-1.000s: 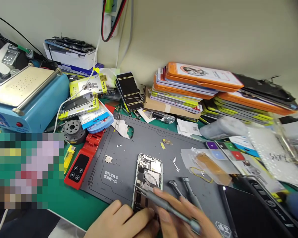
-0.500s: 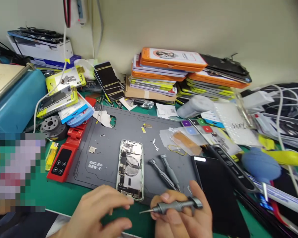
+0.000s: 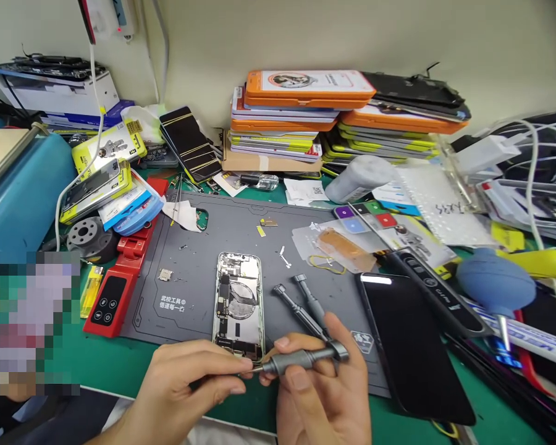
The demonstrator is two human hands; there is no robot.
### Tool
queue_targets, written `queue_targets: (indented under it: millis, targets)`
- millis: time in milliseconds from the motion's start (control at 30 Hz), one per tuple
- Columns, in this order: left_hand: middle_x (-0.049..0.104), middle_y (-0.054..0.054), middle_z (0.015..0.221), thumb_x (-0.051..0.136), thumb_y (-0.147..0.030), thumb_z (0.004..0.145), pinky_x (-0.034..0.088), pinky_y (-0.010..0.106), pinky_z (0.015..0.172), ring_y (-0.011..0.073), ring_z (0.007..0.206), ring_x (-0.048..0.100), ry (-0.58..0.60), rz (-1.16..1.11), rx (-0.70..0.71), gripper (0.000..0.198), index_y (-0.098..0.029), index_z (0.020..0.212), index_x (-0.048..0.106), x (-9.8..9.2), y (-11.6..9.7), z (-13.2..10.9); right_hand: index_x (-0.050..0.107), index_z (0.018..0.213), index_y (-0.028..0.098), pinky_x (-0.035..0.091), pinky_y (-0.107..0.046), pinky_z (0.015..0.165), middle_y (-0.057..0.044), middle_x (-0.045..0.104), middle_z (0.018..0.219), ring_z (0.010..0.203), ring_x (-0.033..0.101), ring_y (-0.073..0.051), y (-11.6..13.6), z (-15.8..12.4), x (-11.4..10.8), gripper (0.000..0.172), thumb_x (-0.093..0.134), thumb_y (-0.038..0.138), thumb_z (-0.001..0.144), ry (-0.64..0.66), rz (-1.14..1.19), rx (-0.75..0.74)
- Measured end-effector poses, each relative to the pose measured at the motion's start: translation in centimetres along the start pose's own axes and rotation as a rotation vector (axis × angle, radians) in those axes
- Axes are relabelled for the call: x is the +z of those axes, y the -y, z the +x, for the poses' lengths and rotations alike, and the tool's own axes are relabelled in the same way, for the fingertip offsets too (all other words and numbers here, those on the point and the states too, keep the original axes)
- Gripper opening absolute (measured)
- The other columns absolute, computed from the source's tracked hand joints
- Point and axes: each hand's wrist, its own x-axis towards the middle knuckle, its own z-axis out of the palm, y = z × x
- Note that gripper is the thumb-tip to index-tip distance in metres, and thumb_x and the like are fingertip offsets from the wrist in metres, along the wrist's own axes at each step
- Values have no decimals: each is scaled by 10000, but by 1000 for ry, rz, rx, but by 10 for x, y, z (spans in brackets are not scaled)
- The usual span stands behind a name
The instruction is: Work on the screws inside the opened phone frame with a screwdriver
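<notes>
My right hand [image 3: 322, 389] holds a grey precision screwdriver [image 3: 290, 361], its thin bit pointing left. The fingertips of my left hand [image 3: 194, 380] are drawn in at that bit; whatever is between them is too small to make out. Just behind both hands, an opened phone [image 3: 238, 303] lies on the grey work mat [image 3: 167, 334], its internal parts exposed and its lower end partly covered by my fingers. Two more grey screwdrivers [image 3: 299, 312] lie to the right of the phone, partly behind my right hand.
A dark phone screen [image 3: 412, 346] lies at the right, beside a pen-like tool [image 3: 438, 290] and a blue air blower [image 3: 495, 281]. A red device [image 3: 106, 303] borders the mat on the left. Stacked orange cases [image 3: 306, 89] stand against the wall. Small metal pieces [image 3: 165, 274] are scattered on the mat.
My right hand has moved left with the screwdriver, and its bit now meets my left fingertips. The left fingers, apart before, have drawn together. The view has shifted slightly.
</notes>
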Motion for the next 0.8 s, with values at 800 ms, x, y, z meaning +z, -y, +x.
queue_targets:
  millis: [800]
  targets:
    - [937, 71, 1025, 728, -177, 1159, 699, 128, 921, 123, 923, 915, 98, -56, 44, 181, -136, 1269, 867, -6, -4, 1, 720, 1545, 428, 666, -217, 652, -13, 817, 1011, 708, 740, -116, 21, -4, 9, 518, 843, 275, 1065, -63, 37, 128]
